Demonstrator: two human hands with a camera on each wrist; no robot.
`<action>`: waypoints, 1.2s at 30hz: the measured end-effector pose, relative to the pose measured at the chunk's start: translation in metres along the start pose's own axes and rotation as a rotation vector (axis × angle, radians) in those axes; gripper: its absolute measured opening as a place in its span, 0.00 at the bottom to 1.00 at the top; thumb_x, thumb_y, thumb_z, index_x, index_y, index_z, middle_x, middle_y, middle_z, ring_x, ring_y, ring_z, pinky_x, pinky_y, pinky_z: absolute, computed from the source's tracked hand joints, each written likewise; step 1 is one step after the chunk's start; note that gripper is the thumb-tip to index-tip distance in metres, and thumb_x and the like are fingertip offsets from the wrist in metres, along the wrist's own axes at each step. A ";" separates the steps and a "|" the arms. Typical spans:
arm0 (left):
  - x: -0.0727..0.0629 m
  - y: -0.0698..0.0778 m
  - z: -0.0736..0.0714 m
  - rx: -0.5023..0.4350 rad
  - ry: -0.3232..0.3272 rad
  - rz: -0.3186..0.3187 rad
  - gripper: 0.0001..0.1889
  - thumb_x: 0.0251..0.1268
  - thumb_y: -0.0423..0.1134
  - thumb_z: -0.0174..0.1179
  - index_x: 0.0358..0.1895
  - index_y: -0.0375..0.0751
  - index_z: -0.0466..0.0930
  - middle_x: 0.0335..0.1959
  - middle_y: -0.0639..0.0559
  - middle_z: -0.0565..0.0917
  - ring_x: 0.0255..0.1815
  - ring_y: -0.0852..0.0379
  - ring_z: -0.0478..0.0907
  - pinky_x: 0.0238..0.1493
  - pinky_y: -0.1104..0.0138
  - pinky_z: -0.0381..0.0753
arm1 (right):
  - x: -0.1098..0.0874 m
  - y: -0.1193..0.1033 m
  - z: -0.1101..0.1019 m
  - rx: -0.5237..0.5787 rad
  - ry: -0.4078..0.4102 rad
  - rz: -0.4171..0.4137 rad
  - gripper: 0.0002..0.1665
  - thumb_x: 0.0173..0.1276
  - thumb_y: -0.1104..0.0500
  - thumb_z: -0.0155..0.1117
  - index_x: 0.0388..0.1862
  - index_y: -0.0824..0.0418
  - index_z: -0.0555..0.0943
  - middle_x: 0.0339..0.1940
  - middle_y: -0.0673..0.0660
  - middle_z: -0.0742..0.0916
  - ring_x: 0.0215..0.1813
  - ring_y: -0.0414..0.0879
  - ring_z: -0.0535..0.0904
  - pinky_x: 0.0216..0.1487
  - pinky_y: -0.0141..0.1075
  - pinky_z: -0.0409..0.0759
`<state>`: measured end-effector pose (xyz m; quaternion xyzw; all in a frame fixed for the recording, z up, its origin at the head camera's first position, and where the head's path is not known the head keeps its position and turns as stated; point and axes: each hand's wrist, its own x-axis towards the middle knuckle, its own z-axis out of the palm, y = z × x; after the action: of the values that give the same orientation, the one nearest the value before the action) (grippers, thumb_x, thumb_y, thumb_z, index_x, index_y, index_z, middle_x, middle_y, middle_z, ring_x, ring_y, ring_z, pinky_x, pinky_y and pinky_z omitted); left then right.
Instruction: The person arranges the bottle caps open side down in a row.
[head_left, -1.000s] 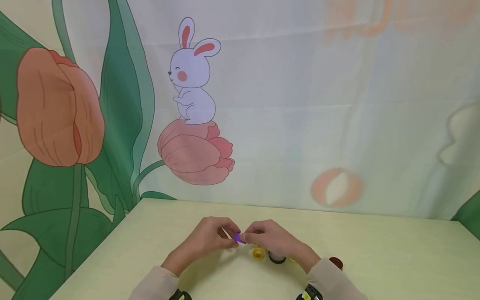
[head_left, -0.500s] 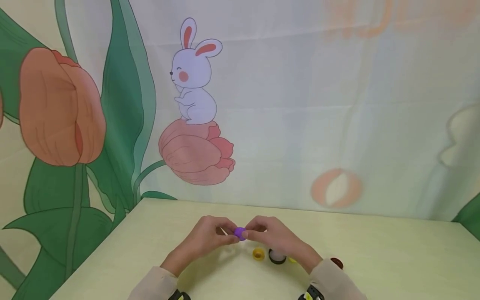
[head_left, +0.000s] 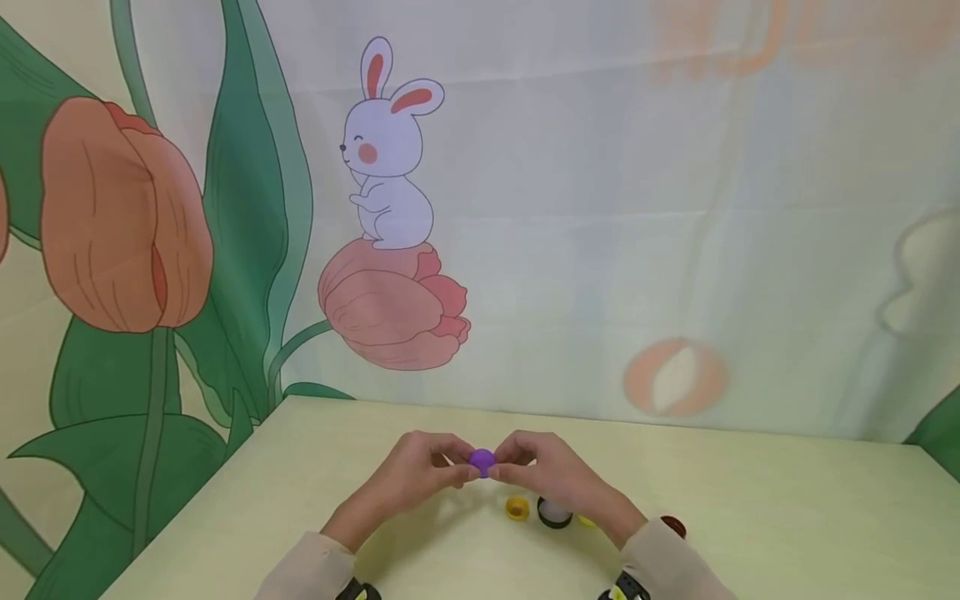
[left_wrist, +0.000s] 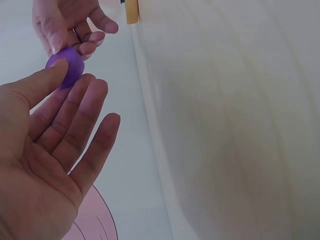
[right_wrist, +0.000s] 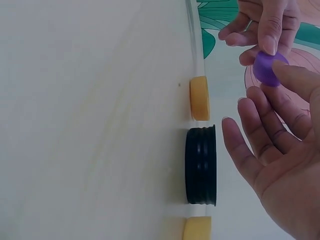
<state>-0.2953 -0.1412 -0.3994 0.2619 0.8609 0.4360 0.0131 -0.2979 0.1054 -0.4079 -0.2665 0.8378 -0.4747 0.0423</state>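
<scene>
A small, round purple cap [head_left: 482,462] is held up between the two hands, over the table, its smooth round face toward the head camera. My left hand [head_left: 423,468] pinches its left edge between thumb and fingers. From the other side, the right hand [head_left: 546,468] pinches its right edge the same way. In the left wrist view the left thumb lies across the purple cap [left_wrist: 74,70], with the other fingers loosely spread. In the right wrist view both thumbs overlap the purple cap [right_wrist: 265,69], and the fingertips behind it are partly hidden.
On the pale table [head_left: 315,450], a yellow cap [head_left: 517,508] and a black ring-shaped lid [head_left: 555,513] sit just below the right hand. Another yellow piece [head_left: 587,521] is partly hidden by the right wrist. A dark red cap [head_left: 674,526] lies beyond the right forearm.
The purple cap has turned from nearly edge-on to showing its full round face to the head camera. Both hands still pinch it, and the fingers of the right hand have shifted slightly.
</scene>
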 end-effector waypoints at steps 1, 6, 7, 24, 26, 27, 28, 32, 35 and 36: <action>0.000 0.000 0.000 0.000 -0.001 -0.002 0.07 0.71 0.40 0.72 0.47 0.45 0.92 0.36 0.58 0.89 0.35 0.48 0.88 0.36 0.65 0.84 | 0.000 -0.001 0.000 0.001 0.000 -0.003 0.09 0.76 0.52 0.71 0.44 0.57 0.87 0.37 0.47 0.88 0.45 0.46 0.81 0.49 0.44 0.79; 0.001 0.002 -0.001 -0.003 0.002 -0.003 0.09 0.70 0.39 0.73 0.49 0.44 0.91 0.38 0.57 0.90 0.35 0.48 0.89 0.37 0.64 0.85 | -0.001 -0.004 -0.002 -0.005 0.014 -0.016 0.09 0.77 0.53 0.70 0.45 0.58 0.87 0.37 0.48 0.88 0.45 0.46 0.81 0.48 0.44 0.79; 0.001 0.002 -0.002 0.000 0.006 0.001 0.10 0.70 0.39 0.73 0.51 0.44 0.91 0.39 0.56 0.90 0.35 0.49 0.89 0.37 0.64 0.85 | -0.001 -0.004 -0.002 -0.005 0.016 -0.019 0.09 0.77 0.53 0.70 0.45 0.58 0.87 0.37 0.48 0.88 0.45 0.46 0.81 0.48 0.45 0.79; -0.001 0.006 -0.002 0.056 0.044 0.080 0.16 0.66 0.33 0.75 0.55 0.48 0.89 0.44 0.56 0.91 0.33 0.59 0.86 0.40 0.65 0.86 | -0.001 -0.001 -0.001 0.045 0.008 0.013 0.11 0.79 0.51 0.67 0.45 0.57 0.87 0.42 0.58 0.89 0.46 0.50 0.83 0.49 0.45 0.83; 0.000 0.006 -0.002 0.059 0.046 0.079 0.16 0.66 0.33 0.75 0.55 0.49 0.89 0.44 0.57 0.91 0.34 0.59 0.86 0.41 0.65 0.87 | -0.001 -0.002 -0.001 0.058 0.004 0.022 0.11 0.79 0.51 0.67 0.45 0.58 0.87 0.42 0.59 0.89 0.46 0.52 0.84 0.50 0.45 0.83; 0.000 0.006 -0.002 0.064 0.046 0.078 0.16 0.66 0.33 0.75 0.56 0.49 0.89 0.44 0.57 0.91 0.34 0.60 0.86 0.41 0.66 0.86 | -0.001 -0.002 -0.001 0.065 0.002 0.026 0.12 0.79 0.51 0.66 0.45 0.58 0.87 0.42 0.59 0.89 0.46 0.53 0.84 0.50 0.45 0.83; 0.000 0.006 -0.002 0.066 0.046 0.076 0.17 0.66 0.33 0.75 0.56 0.49 0.89 0.44 0.57 0.90 0.34 0.60 0.86 0.41 0.66 0.86 | -0.001 -0.001 -0.001 0.072 -0.002 0.030 0.12 0.79 0.50 0.66 0.46 0.58 0.87 0.43 0.59 0.89 0.46 0.53 0.84 0.50 0.46 0.84; -0.001 0.004 -0.001 0.063 0.044 0.079 0.17 0.65 0.33 0.76 0.57 0.49 0.90 0.42 0.58 0.90 0.34 0.60 0.86 0.40 0.65 0.86 | -0.002 -0.003 -0.001 0.099 -0.013 0.043 0.14 0.80 0.50 0.65 0.46 0.60 0.87 0.42 0.57 0.89 0.44 0.53 0.83 0.52 0.48 0.85; -0.001 0.003 0.000 0.056 0.039 0.082 0.17 0.65 0.34 0.76 0.56 0.49 0.90 0.41 0.58 0.90 0.34 0.59 0.86 0.40 0.65 0.86 | -0.004 -0.005 -0.001 0.118 -0.018 0.045 0.14 0.81 0.51 0.64 0.46 0.61 0.86 0.41 0.58 0.88 0.43 0.52 0.82 0.52 0.50 0.85; -0.001 0.004 0.000 0.056 0.037 0.081 0.16 0.65 0.34 0.76 0.55 0.50 0.90 0.41 0.59 0.90 0.34 0.59 0.86 0.40 0.65 0.86 | -0.005 -0.005 -0.001 0.125 -0.020 0.044 0.14 0.81 0.51 0.64 0.46 0.62 0.86 0.41 0.58 0.88 0.43 0.52 0.82 0.52 0.50 0.85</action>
<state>-0.2928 -0.1396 -0.3971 0.2888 0.8615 0.4166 -0.0280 -0.2923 0.1064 -0.4040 -0.2496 0.8118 -0.5221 0.0777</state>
